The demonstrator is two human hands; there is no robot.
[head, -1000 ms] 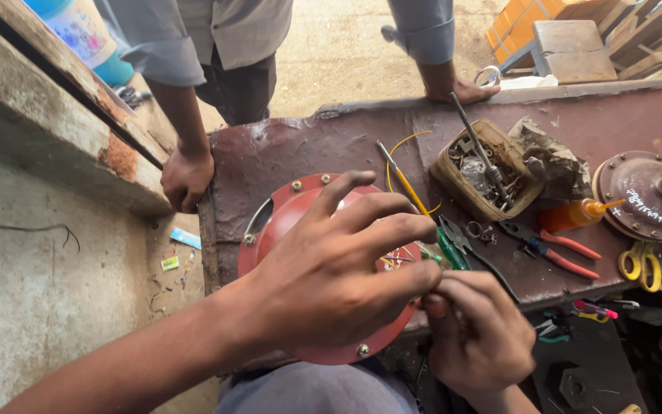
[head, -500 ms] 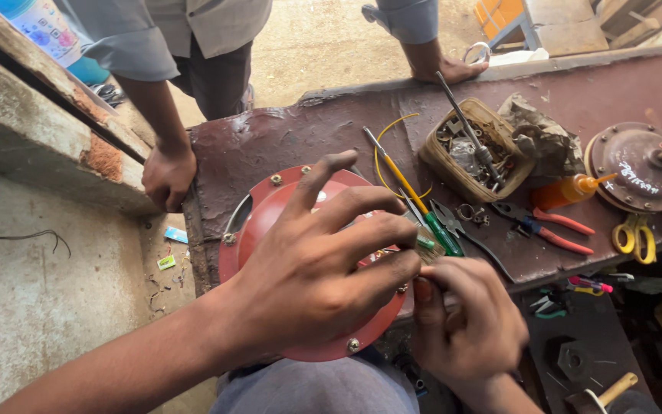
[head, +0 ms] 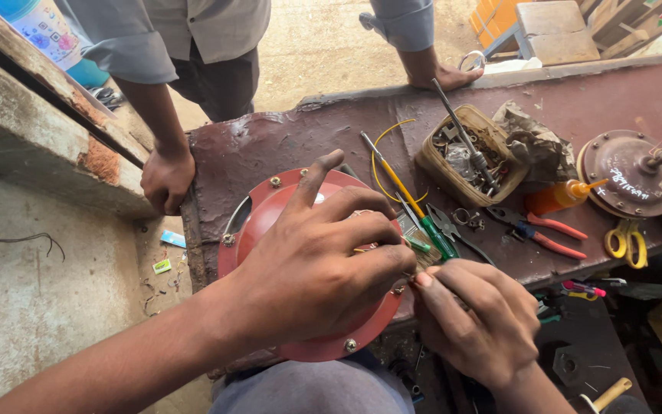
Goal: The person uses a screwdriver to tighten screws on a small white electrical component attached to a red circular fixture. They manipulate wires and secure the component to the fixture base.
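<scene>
The left hand (head: 316,264) lies spread over the red round motor cover (head: 270,211) at the bench's (head: 285,138) near edge, while the right hand (head: 476,322) pinches something small beside it — apparently fine wire work, calling for steady fingertips.

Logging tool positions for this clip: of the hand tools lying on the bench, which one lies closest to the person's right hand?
The green-handled screwdriver, with a yellow shaft, lies closest; its handle end nearly meets the right hand. The red-handled pliers and yellow scissors lie further right.
</scene>
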